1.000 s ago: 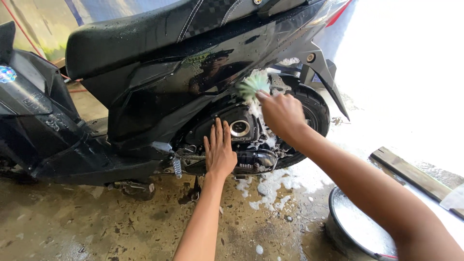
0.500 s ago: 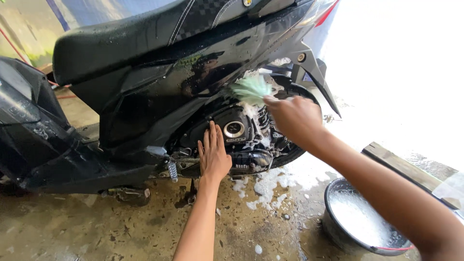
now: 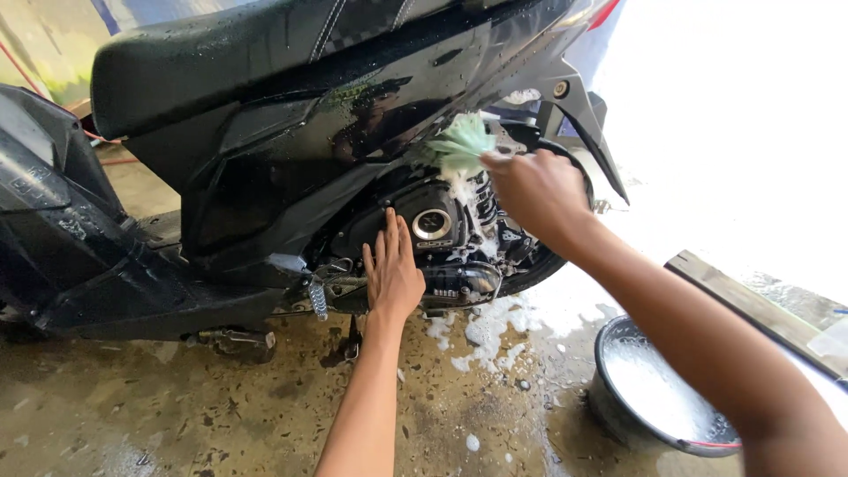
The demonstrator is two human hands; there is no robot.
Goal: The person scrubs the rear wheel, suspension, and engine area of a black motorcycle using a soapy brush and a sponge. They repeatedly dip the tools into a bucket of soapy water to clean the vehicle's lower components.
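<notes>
You're mid-scrub: your right hand [image 3: 534, 190] grips the green soapy sponge [image 3: 459, 146] against the black scooter [image 3: 291, 150] just above its engine case [image 3: 433, 231], where your left hand [image 3: 393, 269] rests flat, fingers spread. Work the foam downward next.

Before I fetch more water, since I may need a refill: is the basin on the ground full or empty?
Neither: the basin stands upright, partly filled with white soapy water below its rim. Depth cannot be told.
</notes>
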